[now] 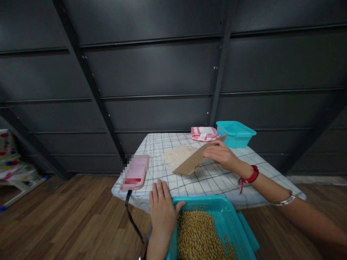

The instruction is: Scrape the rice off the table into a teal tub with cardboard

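Observation:
My right hand (pixel 222 156) is closed on a brown cardboard piece (pixel 193 161), tilted with its lower edge on the checked tablecloth (pixel 208 178) beside a pale heap of white grains (pixel 177 155). My left hand (pixel 162 209) lies flat with fingers stretched out against the left rim of a teal tray (pixel 217 202). That tray holds many yellow beans (pixel 199 234) and sits at the near edge.
A second teal tub (pixel 235 133) stands at the far right of the table, next to a folded pink and white cloth (pixel 204 133). A pink pouch (pixel 135 172) with a dark strap lies at the left edge. Dark panelled wall behind; wooden floor around.

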The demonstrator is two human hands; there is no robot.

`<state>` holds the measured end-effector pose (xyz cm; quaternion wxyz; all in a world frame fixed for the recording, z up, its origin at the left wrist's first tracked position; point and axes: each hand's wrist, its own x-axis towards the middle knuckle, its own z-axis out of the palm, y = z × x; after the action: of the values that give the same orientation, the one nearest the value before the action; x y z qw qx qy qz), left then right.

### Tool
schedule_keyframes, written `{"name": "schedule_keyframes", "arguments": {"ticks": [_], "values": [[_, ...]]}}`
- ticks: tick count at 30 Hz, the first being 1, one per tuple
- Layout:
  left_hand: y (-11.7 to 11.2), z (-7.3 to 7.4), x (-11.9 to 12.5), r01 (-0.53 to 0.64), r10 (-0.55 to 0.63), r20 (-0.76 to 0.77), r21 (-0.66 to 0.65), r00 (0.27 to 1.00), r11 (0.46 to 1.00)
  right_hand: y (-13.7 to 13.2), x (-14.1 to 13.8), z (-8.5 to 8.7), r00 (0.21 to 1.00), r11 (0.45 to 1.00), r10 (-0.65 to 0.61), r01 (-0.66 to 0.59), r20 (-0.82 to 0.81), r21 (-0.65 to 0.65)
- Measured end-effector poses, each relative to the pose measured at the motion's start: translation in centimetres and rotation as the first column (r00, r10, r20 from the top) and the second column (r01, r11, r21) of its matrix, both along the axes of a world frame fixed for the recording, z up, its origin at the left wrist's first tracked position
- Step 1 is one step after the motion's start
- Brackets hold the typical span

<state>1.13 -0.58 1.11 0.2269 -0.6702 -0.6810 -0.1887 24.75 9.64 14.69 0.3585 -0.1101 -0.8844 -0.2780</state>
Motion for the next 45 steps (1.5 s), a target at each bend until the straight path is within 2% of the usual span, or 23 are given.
{"name": "schedule_keyframes", "arguments": {"ticks": [5, 9, 14, 19, 27, 33, 40, 45], "values": [[-0.1, 0.1, 0.0, 0.002, -0.002, -0.011, -0.013, 1.000, 1.000, -0.3, 1.1, 0.0, 0.998, 1.000, -0.021, 0.022, -0.051, 0.012], [-0.1, 0.3, 0.0, -0.001, 0.000, -0.016, -0.021, 1.000, 1.000, -0.1, 0.9, -0.6, 0.992, 0.996, -0.087, 0.085, -0.089, -0.034], [-0.1, 0.1, 0.1, 0.008, -0.007, 0.031, -0.017, 0.999, 1.000, -0.6, 0.7, -1.3, 0.994, 0.993, -0.108, 0.107, -0.023, -0.044], [0.0, -0.1, 0.1, 0.017, -0.018, 0.036, 0.021, 0.999, 1.000, -1.5, 1.0, -0.7, 0.993, 0.993, -0.117, 0.116, -0.024, -0.036], [0.2, -0.4, -0.1, 0.045, -0.046, 0.026, 0.030, 0.999, 0.999, -1.5, 0.0, -0.6, 0.975, 0.975, -0.222, 0.222, 0.003, 0.004], [0.1, 0.0, 0.0, 0.037, -0.038, 0.029, 0.006, 0.999, 0.999, -2.6, 0.5, -0.5, 0.978, 0.979, -0.205, 0.206, 0.041, -0.009], [0.0, 0.4, 0.0, 0.024, -0.024, 0.000, -0.009, 1.000, 1.000, -3.0, 0.5, -0.6, 0.964, 0.966, -0.260, 0.259, 0.057, 0.012], [-0.1, 0.7, 0.1, 0.035, -0.034, 0.024, -0.035, 0.999, 0.999, -3.9, 0.3, -0.8, 0.974, 0.975, -0.223, 0.224, 0.047, -0.002]]}}
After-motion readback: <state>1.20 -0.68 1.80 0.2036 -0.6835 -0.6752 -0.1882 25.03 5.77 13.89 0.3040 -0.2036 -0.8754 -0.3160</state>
